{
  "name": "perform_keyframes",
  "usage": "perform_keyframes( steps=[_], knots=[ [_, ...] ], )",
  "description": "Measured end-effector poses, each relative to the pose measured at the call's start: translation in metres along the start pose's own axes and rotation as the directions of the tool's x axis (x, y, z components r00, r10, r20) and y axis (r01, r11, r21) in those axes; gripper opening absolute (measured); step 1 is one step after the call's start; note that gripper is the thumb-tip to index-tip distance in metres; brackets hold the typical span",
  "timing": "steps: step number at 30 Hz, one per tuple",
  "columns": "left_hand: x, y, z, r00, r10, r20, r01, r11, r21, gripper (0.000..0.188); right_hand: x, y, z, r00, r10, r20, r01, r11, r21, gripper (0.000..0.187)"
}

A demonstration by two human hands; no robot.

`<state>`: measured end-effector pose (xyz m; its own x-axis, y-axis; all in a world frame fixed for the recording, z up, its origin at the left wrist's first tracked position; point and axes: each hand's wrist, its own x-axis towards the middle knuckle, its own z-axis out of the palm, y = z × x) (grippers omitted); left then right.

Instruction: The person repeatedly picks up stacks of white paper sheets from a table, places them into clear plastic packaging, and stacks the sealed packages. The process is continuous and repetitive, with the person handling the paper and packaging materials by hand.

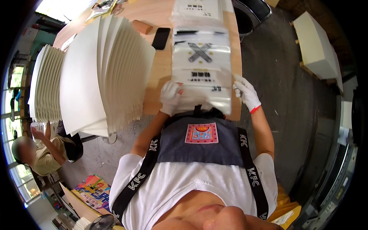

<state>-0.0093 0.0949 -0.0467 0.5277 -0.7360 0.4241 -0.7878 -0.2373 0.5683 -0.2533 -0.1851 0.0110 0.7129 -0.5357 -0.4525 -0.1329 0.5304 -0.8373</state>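
A stack of clear plastic bags (pixel 201 78) with black print lies in front of me on the wooden table, the bags overlapping in a row. My left hand (pixel 170 97), in a white glove with bare fingertips, is at the stack's near left edge. Its fingers curl closed over the edge of a plastic bag. My right hand (pixel 246 93), in a white glove with a red cuff, is just beyond the right edge of the bags. Its fingers are bent but apart, and I see nothing held in them.
Tall stacks of white paper sheets (pixel 82 76) stand on the left. A black phone (pixel 161 38) and a brown block (pixel 142 27) lie beside the bags on the table (pixel 159 63). A seated person (pixel 48 153) is at the lower left. A pale stack on a pallet (pixel 316 44) stands right.
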Motion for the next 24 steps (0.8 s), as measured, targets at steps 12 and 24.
perform_keyframes(
  steps=[12, 24],
  knots=[
    [0.031, 0.058, 0.043, 0.673, -0.074, 0.736, -0.169, 0.953, 0.250, 0.026, -0.141, 0.105, 0.035, 0.998, 0.051, -0.029, -0.047, 0.991, 0.125, 0.036],
    [0.056, 0.078, 0.003, 0.757, -0.068, 0.649, 0.144, 0.987, -0.065, 0.030, -0.090, 0.086, 0.141, 0.997, 0.063, 0.036, -0.065, 0.995, 0.069, 0.044]
  ],
)
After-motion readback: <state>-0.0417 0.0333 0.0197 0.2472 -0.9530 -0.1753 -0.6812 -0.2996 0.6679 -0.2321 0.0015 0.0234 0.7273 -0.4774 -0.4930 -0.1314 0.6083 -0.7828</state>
